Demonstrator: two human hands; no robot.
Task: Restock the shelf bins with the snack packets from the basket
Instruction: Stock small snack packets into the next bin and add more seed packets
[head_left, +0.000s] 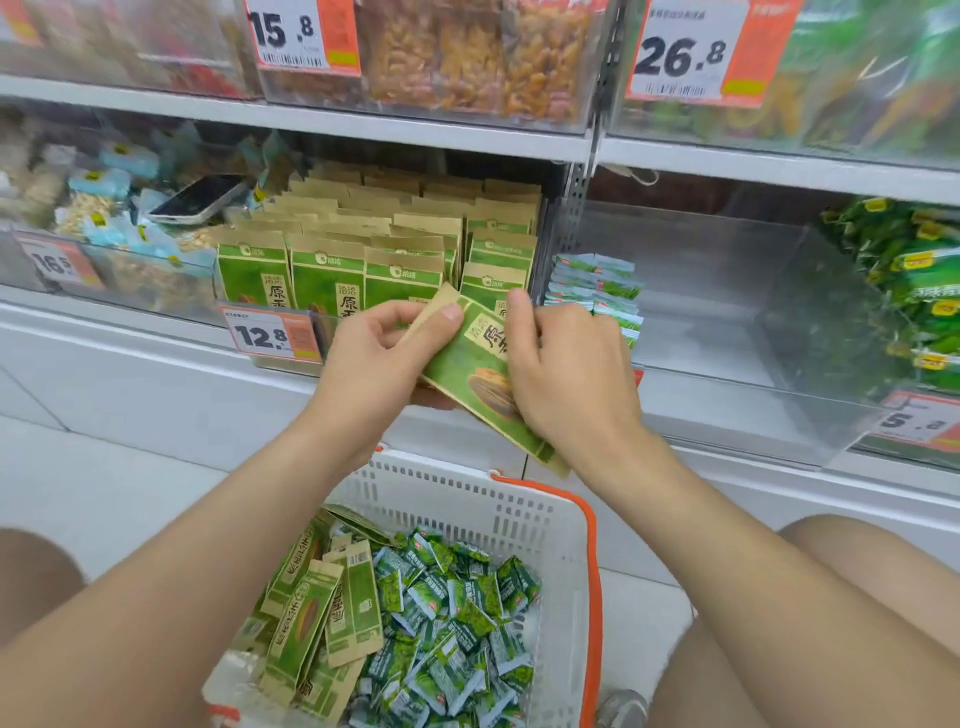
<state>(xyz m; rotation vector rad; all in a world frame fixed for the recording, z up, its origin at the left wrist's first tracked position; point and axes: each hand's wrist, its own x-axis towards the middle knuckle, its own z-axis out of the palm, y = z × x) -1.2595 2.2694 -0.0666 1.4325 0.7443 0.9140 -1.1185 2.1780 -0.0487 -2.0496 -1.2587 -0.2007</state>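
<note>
- Near: the white basket (524, 512) holds more kraft-and-green packets at its left and small green sachets (457, 623) at its right.
- Middle: the left hand (374, 358) and right hand (566, 374) together pinch 1 kraft-and-green seed packet (467, 364), tilted, above the basket.
- Far: the matching bin (374, 260) stands nearly full; the step looks like loading, and the next move calls for uprighting the packet into the front-right row.

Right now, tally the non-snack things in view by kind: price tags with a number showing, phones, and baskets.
Price tags with a number showing: 5
Smartphone: 1
Shopping basket: 1
Total: 7
</note>
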